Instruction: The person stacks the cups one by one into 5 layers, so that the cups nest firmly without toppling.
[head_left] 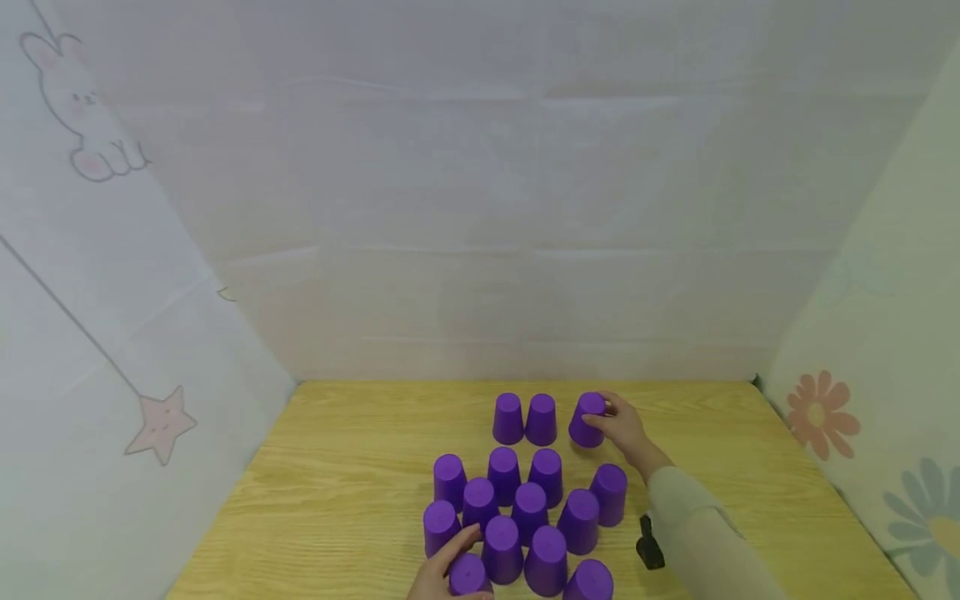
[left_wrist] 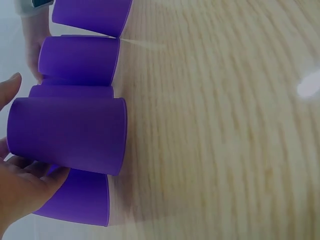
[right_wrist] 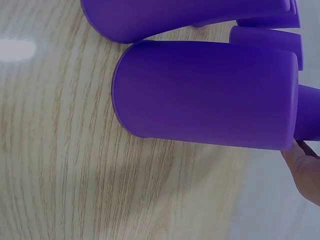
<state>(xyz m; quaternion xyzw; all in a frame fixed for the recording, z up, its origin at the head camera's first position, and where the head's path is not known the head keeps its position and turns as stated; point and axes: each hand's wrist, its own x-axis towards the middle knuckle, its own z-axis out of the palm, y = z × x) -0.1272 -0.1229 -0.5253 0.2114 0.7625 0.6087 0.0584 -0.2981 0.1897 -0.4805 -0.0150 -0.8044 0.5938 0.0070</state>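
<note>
Many purple cups stand upside down on the wooden table. At the back right, my right hand (head_left: pixel 626 427) grips a purple cup (head_left: pixel 587 421) between thumb and fingers, the cup leaning slightly. In the right wrist view, a nearer cup (right_wrist: pixel 205 92) hides much of that held cup (right_wrist: pixel 309 112) and part of the hand (right_wrist: pixel 306 172). My left hand (head_left: pixel 437 570) curves round a front-left cup (head_left: pixel 468 575), fingers on its far side. The left wrist view has this cup (left_wrist: pixel 67 132) with fingers along one side and the thumb (left_wrist: pixel 10 90) opposite.
Two cups (head_left: pixel 508 418) stand side by side at the back, left of the gripped one. Several more cups (head_left: pixel 530 511) cluster between my hands. A small black object (head_left: pixel 649 546) lies beside my right sleeve (head_left: pixel 693 517). Pale printed cloth walls (head_left: pixel 525 208) surround the table (head_left: pixel 337 500).
</note>
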